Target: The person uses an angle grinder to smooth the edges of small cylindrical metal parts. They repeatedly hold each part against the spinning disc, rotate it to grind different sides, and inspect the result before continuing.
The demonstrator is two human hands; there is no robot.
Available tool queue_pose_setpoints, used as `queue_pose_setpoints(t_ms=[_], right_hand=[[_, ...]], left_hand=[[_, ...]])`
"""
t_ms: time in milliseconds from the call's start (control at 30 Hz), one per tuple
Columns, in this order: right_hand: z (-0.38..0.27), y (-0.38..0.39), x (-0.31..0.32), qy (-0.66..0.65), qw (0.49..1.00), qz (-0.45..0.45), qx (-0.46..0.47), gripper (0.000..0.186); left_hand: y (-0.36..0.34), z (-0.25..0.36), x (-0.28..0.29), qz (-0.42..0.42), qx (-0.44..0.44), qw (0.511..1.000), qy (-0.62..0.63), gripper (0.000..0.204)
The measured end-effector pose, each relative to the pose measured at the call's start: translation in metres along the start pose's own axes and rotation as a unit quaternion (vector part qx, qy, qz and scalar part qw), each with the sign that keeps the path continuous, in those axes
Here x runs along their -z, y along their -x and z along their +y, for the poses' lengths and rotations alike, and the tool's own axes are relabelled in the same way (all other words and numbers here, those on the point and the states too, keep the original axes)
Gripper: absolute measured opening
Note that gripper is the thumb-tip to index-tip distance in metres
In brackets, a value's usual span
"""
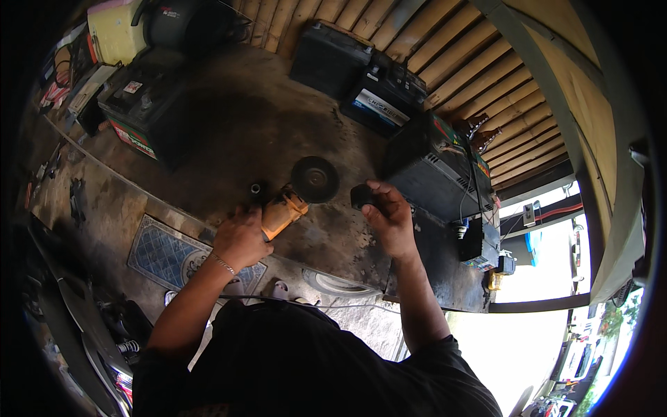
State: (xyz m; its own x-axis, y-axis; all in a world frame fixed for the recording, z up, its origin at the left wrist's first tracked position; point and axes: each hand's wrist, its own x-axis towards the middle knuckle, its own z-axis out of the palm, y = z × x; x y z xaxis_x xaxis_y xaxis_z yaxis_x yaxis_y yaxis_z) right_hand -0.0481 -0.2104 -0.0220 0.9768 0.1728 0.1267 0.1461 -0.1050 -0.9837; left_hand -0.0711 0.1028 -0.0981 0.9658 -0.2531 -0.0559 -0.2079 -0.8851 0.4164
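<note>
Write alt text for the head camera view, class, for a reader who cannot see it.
A person's left hand grips an orange angle grinder with a dark disc on a grimy workbench, while the right hand holds a small black part. Car batteries line the bench.

We see dim, shadowed workbench (229, 132); harsh daylight blown out lower right of it; fisheye bends our edges, black vignette rims frame; detail soft.

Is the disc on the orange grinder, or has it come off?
On. The round dark disc sits at the head of the orange grinder, which the left hand holds on the bench. Whether it is tightened, cannot tell.
</note>
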Motion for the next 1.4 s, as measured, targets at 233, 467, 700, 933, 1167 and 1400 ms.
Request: queue_pose_setpoints(t_ms=[233,467,700,933,1167,1400], right_hand=[[0.015,-0.025,0.005,0.086,0.995,-0.023,0.041,0.047],[0.020,-0.045,-0.005,0.257,0.962,-0.021,0.088,0.037],[0.007,-0.054,-0.017,0.362,0.922,-0.023,0.134,0.039],[0.004,-0.052,-0.023,0.413,0.893,0.003,0.178,0.035],[0.012,-0.054,-0.022,0.376,0.911,0.003,0.171,0.034],[0.014,-0.052,-0.016,0.363,0.921,0.022,0.142,0.031]], left_hand=[[0.003,0.003,0.000,0.020,0.001,1.000,0.008,0.068],[-0.001,0.000,-0.001,-0.028,0.030,0.999,0.034,0.075],[0.003,0.002,0.007,-0.005,0.016,0.999,0.041,0.068],[0.004,0.004,0.008,-0.015,0.044,0.998,0.043,0.073],[0.001,0.001,-0.003,0.004,0.033,0.999,0.042,0.071],[-0.001,0.000,-0.003,-0.017,0.035,0.998,0.042,0.069]])
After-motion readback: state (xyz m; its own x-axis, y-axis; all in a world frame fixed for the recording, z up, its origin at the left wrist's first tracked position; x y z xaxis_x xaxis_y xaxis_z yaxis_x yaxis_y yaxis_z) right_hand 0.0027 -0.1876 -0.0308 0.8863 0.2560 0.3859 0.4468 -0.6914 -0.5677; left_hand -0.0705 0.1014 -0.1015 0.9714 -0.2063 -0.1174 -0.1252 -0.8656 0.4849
